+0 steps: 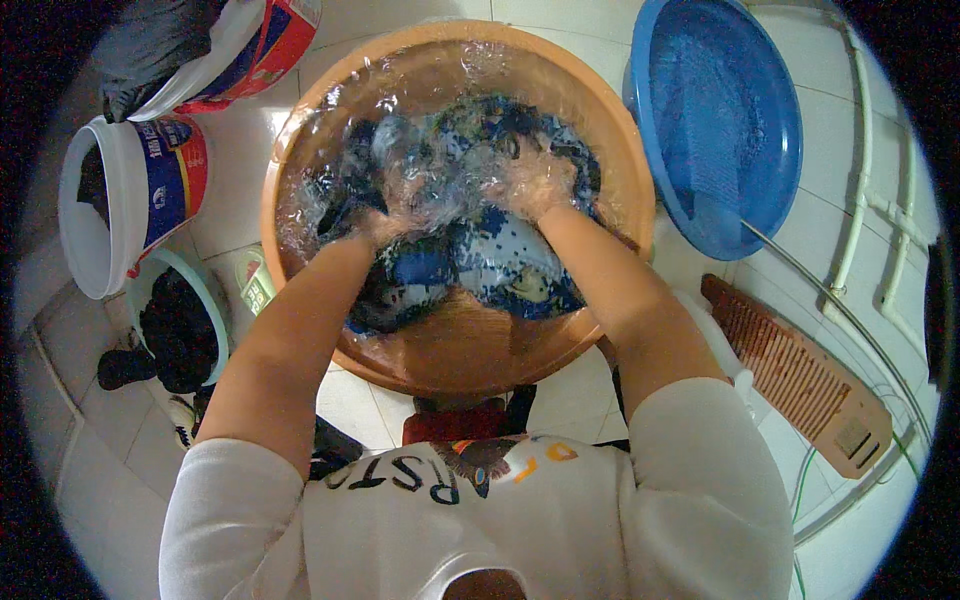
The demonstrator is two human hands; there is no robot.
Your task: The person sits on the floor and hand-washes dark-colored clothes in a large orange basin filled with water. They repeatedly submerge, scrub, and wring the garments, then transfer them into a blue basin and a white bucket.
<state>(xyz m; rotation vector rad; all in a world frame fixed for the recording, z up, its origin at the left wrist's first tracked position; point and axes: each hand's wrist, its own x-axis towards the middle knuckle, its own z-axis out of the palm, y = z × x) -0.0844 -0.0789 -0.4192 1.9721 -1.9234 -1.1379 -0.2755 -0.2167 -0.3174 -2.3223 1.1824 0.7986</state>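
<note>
A large orange basin [640, 200] of water stands on the floor in front of me. In it lies a soaked blue camouflage-patterned garment [505, 255], bunched up and partly under water. My left hand [398, 212] reaches into the water at the garment's left part, its fingers lost in splashes and bubbles. My right hand [535, 182] presses onto the cloth at the right, also wet and blurred by the water. Both hands touch the garment. Whether the fingers grip it is hidden.
A blue basin [785, 150] leans at the far right, above a brown washboard [800, 380] on the tiles. White pipes [862, 150] run along the right. Leftward are a lying bucket [165, 190], another bucket [280, 60] and a pale green basin [217, 310] holding dark clothes [178, 325].
</note>
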